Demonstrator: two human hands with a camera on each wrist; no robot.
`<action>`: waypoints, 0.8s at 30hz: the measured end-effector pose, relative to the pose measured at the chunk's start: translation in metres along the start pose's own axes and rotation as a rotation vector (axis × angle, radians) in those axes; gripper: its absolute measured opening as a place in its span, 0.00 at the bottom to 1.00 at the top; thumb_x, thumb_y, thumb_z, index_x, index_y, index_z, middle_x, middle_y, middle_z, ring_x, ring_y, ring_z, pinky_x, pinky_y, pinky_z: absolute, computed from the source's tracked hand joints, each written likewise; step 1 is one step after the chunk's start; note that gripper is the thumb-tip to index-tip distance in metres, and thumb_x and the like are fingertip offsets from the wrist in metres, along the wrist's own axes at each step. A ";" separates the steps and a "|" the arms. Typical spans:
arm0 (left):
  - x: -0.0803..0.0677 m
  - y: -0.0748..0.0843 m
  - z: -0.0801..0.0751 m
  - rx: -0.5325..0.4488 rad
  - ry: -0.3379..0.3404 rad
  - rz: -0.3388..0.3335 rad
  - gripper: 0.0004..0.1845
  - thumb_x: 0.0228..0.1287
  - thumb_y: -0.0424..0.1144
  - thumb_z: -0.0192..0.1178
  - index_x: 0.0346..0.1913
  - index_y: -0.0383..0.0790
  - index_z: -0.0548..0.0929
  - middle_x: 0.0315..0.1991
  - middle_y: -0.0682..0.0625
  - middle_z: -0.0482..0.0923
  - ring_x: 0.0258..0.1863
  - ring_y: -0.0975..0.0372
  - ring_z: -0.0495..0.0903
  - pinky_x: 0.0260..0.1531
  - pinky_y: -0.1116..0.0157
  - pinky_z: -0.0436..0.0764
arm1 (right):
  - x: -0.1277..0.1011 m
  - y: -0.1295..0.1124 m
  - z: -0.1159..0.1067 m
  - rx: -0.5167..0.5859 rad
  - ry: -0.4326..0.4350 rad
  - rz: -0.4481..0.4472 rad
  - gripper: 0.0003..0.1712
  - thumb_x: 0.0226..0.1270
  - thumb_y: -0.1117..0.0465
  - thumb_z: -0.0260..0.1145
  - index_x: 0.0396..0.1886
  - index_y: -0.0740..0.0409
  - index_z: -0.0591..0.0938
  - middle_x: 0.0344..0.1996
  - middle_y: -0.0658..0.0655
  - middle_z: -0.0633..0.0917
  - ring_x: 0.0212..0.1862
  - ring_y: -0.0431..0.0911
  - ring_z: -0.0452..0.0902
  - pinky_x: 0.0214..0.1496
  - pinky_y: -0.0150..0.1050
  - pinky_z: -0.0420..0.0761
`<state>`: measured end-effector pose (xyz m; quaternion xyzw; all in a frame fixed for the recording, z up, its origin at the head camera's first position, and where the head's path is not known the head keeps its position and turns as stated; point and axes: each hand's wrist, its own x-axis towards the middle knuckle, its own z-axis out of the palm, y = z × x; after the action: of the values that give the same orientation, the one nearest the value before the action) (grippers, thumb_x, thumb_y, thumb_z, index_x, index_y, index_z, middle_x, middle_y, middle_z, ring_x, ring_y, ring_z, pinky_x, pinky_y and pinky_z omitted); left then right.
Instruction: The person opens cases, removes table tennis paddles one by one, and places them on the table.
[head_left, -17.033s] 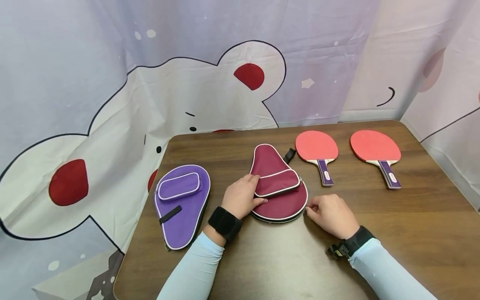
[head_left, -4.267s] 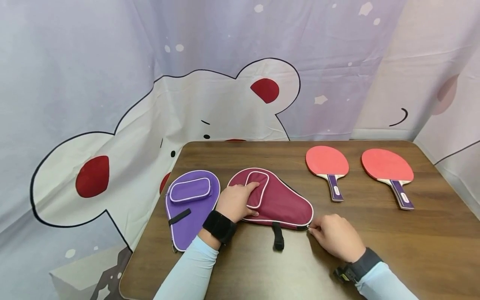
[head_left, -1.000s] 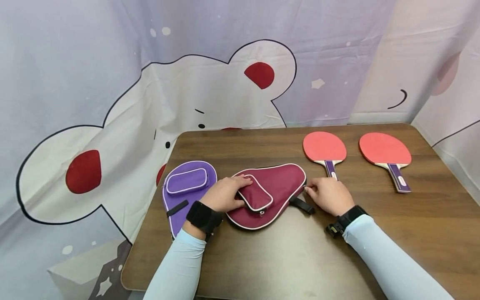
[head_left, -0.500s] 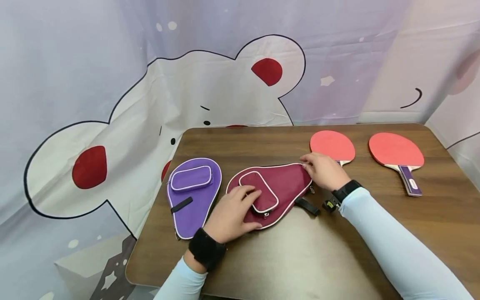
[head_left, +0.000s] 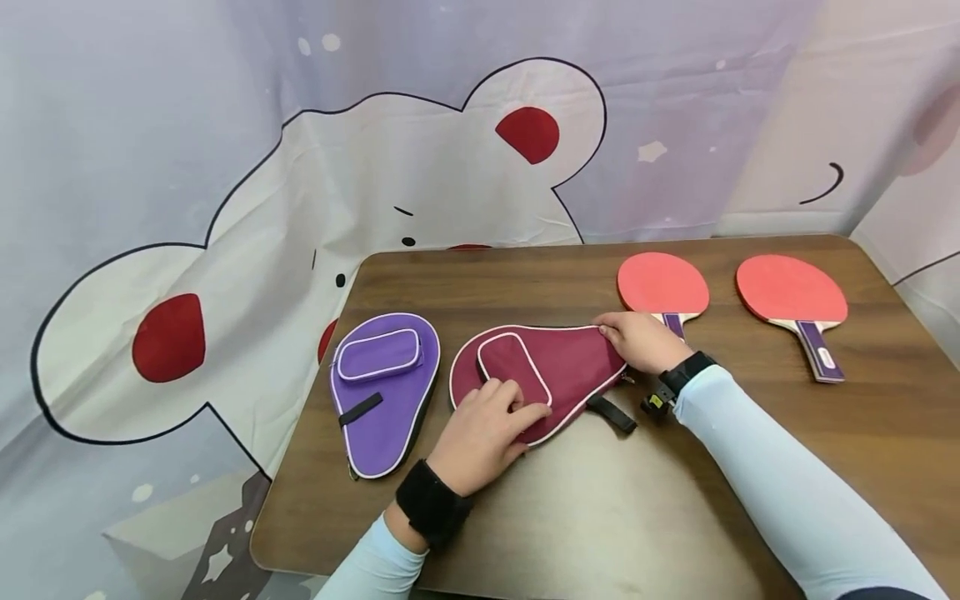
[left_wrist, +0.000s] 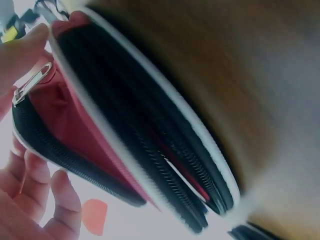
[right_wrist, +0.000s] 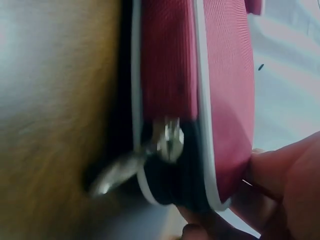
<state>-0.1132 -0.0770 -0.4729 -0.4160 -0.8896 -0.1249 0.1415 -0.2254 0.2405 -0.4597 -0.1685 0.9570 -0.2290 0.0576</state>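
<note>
A maroon table tennis bat case (head_left: pixel 573 362) lies on the table, its rounded end to the left and narrow end to the right. My left hand (head_left: pixel 483 429) has curled fingers at its near edge by the small pocket (head_left: pixel 513 362). In the left wrist view, a digit touches the white-piped rim, and the zip's two rows of teeth (left_wrist: pixel 175 190) stand apart. At the narrow end my right hand (head_left: pixel 641 340) pinches the corner between thumb and fingers. A metal zip pull (right_wrist: pixel 117 175) hangs at that end in the right wrist view.
A purple bat case (head_left: pixel 390 425) lies at the left. Two red-faced table tennis bats, one nearer the right hand (head_left: pixel 662 282) and another bat (head_left: pixel 791 287), lie at the back right. A black strap (head_left: pixel 611 414) sticks out from the maroon case. A printed curtain (head_left: pixel 420 167) hangs behind the table.
The maroon case has turned since earlier frames. My right hand has left the zip pull for the narrow end's far corner. My left hand has moved from the pocket to the near edge.
</note>
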 end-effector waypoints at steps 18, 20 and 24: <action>-0.002 -0.063 -0.021 0.141 -0.074 -0.222 0.29 0.70 0.48 0.77 0.72 0.50 0.86 0.70 0.44 0.83 0.63 0.49 0.82 0.50 0.46 0.83 | -0.067 -0.028 0.017 0.140 -0.091 -0.045 0.16 0.79 0.58 0.71 0.55 0.65 0.87 0.33 0.45 0.88 0.33 0.38 0.81 0.37 0.39 0.82; 0.004 -0.067 -0.019 0.126 -0.103 -0.245 0.30 0.73 0.49 0.75 0.74 0.49 0.84 0.75 0.44 0.79 0.64 0.49 0.81 0.53 0.45 0.84 | -0.071 -0.036 0.022 0.172 -0.096 -0.050 0.12 0.78 0.58 0.72 0.51 0.63 0.86 0.31 0.44 0.88 0.32 0.37 0.81 0.36 0.38 0.81; 0.017 -0.073 -0.016 0.069 -0.162 -0.291 0.31 0.78 0.49 0.71 0.79 0.48 0.79 0.81 0.46 0.71 0.68 0.49 0.80 0.58 0.42 0.83 | -0.079 -0.053 0.037 0.228 -0.089 -0.085 0.09 0.77 0.58 0.73 0.44 0.60 0.85 0.28 0.41 0.88 0.30 0.33 0.82 0.35 0.36 0.82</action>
<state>-0.1778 -0.1156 -0.4598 -0.2864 -0.9526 -0.0797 0.0639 -0.1286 0.2081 -0.4661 -0.2113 0.9133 -0.3307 0.1092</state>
